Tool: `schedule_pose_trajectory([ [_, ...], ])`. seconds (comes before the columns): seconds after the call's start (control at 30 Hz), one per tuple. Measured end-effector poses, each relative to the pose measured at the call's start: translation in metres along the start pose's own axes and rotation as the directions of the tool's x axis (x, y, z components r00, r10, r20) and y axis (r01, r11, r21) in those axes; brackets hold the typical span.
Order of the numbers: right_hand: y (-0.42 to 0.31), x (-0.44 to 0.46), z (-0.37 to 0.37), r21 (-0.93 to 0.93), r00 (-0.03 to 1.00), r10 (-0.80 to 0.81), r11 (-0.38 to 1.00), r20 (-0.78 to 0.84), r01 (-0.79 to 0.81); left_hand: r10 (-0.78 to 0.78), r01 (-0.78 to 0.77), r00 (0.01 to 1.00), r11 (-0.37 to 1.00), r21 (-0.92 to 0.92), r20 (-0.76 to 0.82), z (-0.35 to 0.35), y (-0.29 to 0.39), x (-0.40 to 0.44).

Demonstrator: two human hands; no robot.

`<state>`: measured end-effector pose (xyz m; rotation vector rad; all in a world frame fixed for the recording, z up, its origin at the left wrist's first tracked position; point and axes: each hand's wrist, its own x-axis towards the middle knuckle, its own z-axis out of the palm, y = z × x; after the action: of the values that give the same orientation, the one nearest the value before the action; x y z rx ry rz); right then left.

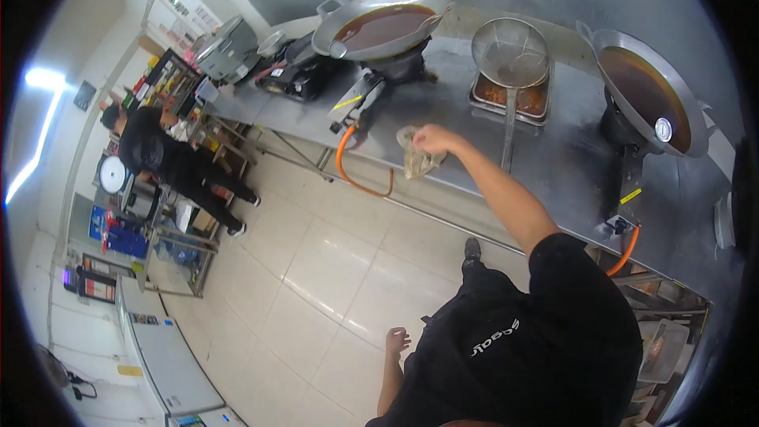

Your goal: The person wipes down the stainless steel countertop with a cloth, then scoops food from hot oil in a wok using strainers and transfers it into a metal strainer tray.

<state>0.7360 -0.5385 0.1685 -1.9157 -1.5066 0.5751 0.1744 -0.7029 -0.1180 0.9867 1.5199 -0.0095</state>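
My right hand [432, 140] is closed on a crumpled, damp-looking beige cloth [421, 160] at the front edge of the steel counter [466, 146]. The cloth lies partly against the counter top and droops over its edge. My left hand [398, 340] hangs low above the tiled floor, fingers loosely curled and apart, with nothing in it. Beyond the right hand, a long-handled wire strainer [511, 51] rests over a metal tray [508, 103] of reddish-brown bits. An orange gas hose [341, 160] loops down beside the cloth.
Two large woks, one at the back [328, 20] and one at the right [692, 111], hold dark oil on burners. A rice cooker [225, 51] stands at the counter's far end. A co-worker in black [158, 150] stands at shelves on the left. Freezers [170, 356] line the lower left.
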Motion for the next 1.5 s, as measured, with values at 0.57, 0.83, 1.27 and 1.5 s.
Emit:
schedule_pose_trajectory([
  [0.57,0.16,-0.152,-0.068,0.991,0.446,0.892,0.117,-0.079,-0.058,0.271,-0.593,0.549,0.793,0.14,0.791,0.139,0.448,0.06],
  [0.83,0.107,-0.13,-0.072,0.993,0.681,0.728,-0.118,0.075,0.018,0.02,-0.585,0.281,0.796,0.155,0.96,0.193,0.574,0.047],
  [1.27,0.064,-0.106,-0.098,0.739,0.192,0.807,0.589,-0.558,-0.328,-0.1,-0.774,0.024,0.627,0.082,0.995,0.199,0.672,0.087],
  [1.5,0.01,-0.116,-0.116,0.478,0.051,0.712,0.521,-0.7,-0.707,-0.175,-0.712,-0.034,0.695,0.098,0.984,0.194,0.677,0.112],
])
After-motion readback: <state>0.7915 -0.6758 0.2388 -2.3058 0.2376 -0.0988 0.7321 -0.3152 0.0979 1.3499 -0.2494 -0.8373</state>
